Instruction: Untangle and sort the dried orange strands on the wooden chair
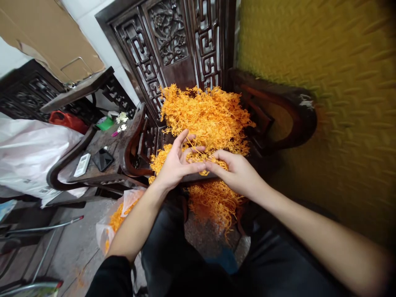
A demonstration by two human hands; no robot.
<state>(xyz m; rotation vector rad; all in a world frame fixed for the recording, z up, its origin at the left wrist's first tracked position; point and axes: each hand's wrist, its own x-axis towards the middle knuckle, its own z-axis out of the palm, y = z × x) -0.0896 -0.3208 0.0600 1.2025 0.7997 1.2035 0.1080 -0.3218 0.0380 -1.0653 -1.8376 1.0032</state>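
Note:
A small bunch of thin orange strands (pixel 202 157), stringy like cordyceps fungus, lies between my two hands. My left hand (pixel 178 159) has its fingers partly spread, with strands across them and its thumb reaching toward my right fingertips. My right hand (pixel 236 171) pinches the bunch between thumb and fingers. Directly behind, a big fluffy heap of the same orange strands (pixel 206 115) covers the seat of a dark carved wooden chair (pixel 181 76). More loose strands (pixel 213 202) hang below the seat's front edge, between my knees.
At left, a wooden side table (pixel 95 144) bears a black phone (pixel 103 159), a white device (pixel 82 165) and small flowers (pixel 121 118). A plastic bag (pixel 105 229) with orange strands stands on the floor. A curved armrest (pixel 297 119) and yellow textured surface (pixel 334 82) flank the right.

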